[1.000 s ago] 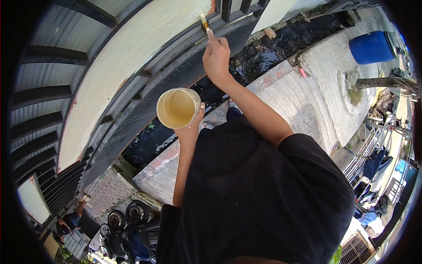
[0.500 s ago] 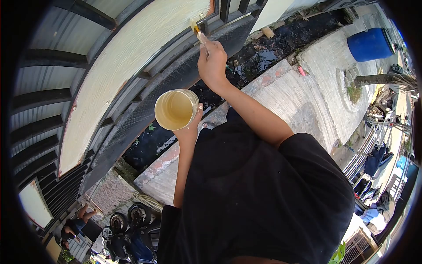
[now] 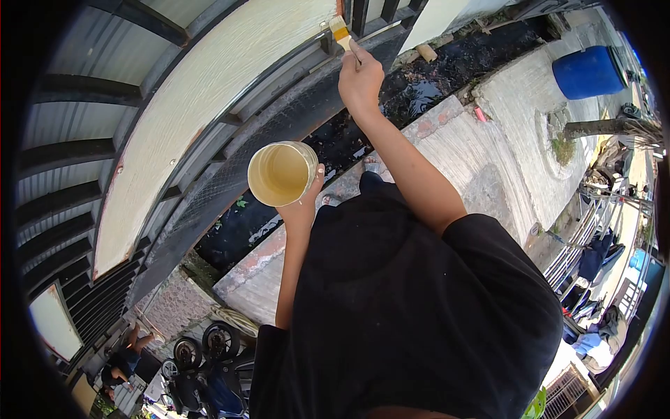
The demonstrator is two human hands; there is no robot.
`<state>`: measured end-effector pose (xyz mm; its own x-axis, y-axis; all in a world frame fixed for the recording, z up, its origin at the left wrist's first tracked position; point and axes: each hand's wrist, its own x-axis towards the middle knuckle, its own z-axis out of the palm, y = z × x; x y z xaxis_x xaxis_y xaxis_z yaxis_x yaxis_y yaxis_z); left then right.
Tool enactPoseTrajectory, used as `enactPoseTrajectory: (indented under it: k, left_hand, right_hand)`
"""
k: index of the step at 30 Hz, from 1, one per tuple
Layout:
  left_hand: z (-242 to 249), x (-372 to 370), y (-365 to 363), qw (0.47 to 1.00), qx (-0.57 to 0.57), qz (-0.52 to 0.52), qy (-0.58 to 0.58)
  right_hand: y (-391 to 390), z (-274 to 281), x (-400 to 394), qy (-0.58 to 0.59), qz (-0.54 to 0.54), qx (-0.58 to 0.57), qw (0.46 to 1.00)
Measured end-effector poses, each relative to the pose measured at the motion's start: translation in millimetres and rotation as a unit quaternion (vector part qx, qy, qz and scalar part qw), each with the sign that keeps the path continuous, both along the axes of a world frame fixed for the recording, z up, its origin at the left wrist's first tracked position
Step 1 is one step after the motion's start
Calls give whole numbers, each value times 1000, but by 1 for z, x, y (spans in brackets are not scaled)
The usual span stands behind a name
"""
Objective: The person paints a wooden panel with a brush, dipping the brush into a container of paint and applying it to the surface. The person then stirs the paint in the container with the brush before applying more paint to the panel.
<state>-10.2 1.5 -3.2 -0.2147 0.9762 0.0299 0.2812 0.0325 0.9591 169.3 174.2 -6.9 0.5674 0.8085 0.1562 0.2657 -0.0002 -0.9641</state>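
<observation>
Paintbrush (image 3: 340, 33) in the right fingers (image 3: 354, 61), which were closed on its pale handle; its long axis ran outward from the fingertips, angled toward the left, so the bristles lay beyond them at the lower far corner of the cream-coated board (image 3: 209, 77). Whether the bristles touched the board or sat just off it, I could not tell. The right hand (image 3: 364, 82) was the nearer one to that corner, where a narrow reddish-brown strip (image 3: 340, 6) showed just past the bristles.

Black slats (image 3: 359, 17) stood close to the right of the brush tip, leaving little room on that side. To the left of the right fingers, the board's face stretched away wide, bounded along its lower edge by a dark rail.

The left hand (image 3: 300, 209) held an open paint container (image 3: 283, 174), thumb against its side; the other fingers were mostly hidden behind it. The container sat left of the right fingers and closer to the body, mouth facing up, with open space between it and the brush. Below them both ran a dark ditch (image 3: 419, 91).
</observation>
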Motion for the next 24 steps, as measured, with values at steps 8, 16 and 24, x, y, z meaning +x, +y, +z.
enactPoseTrajectory:
  k: [8,16,24]
  left_hand:
    - [5,4,1,1000,18,4,-14]
    - [2,4,2,1000,17,3,-7]
    - [-4,3,-1,1000,-1,-1,-14]
  right_hand:
    - [-2,-9,-6,30,-5,11,999]
    - [-8,-12,0,-108,9,45,993]
    - [-9,-8,34,-266,31,72,961]
